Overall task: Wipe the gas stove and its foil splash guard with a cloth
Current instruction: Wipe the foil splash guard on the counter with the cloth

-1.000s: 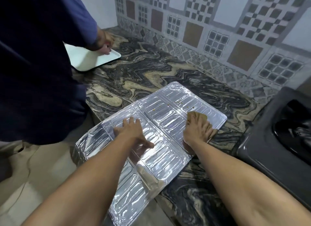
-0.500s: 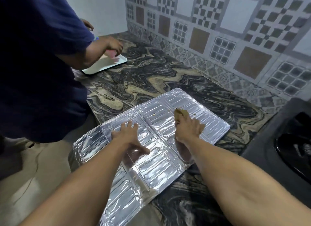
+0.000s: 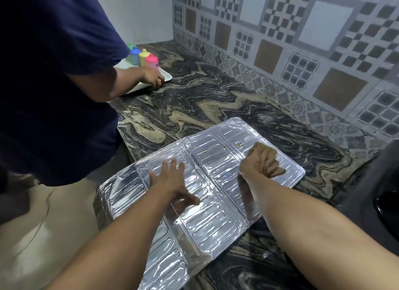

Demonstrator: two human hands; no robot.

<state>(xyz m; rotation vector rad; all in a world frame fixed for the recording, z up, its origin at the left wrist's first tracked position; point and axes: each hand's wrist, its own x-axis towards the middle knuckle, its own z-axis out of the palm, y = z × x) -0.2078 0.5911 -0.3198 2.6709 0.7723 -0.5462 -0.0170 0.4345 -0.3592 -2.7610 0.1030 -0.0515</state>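
Observation:
The silver foil splash guard [image 3: 207,220] lies flat on the marbled counter, its near left part hanging over the counter edge. My left hand [image 3: 172,181] presses flat on its middle panel, fingers spread. My right hand [image 3: 259,163] pushes a brown cloth [image 3: 272,158] against the far right panel, fingers curled over it. Small yellow-brown specks [image 3: 238,144] dot the foil just beyond the cloth. The black gas stove [image 3: 375,188] shows at the right edge, partly cut off.
A person in a dark blue shirt [image 3: 54,84] stands at the left, a hand [image 3: 153,77] on a white tray [image 3: 166,74] holding several coloured bottles [image 3: 143,57]. A patterned tiled wall [image 3: 280,41] backs the marbled counter [image 3: 205,104].
My right hand slid the cloth left across the foil, then back right toward the far corner. The other person's hand moved along the tray, and coloured bottles came into view.

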